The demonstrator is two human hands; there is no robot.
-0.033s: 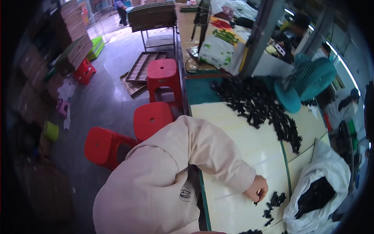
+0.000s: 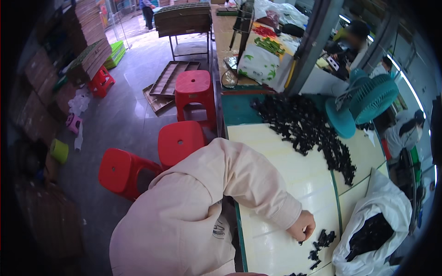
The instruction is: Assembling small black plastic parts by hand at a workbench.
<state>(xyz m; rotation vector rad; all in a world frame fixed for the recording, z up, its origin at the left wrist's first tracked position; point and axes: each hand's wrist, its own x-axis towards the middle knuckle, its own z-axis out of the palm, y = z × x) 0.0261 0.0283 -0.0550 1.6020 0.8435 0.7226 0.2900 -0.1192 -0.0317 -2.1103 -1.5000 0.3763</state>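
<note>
The left grip [image 2: 302,224] partly hides a small black piece [image 2: 300,242].

Room between black heaps [image 2: 327,238]

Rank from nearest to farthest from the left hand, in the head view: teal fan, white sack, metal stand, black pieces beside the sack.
1. Black pieces: just right of the left hand.
2. White sack: farther right, past them.
3. Teal fan: upper right, beyond the sack.
4. Metal stand: far off, upper left.
</note>
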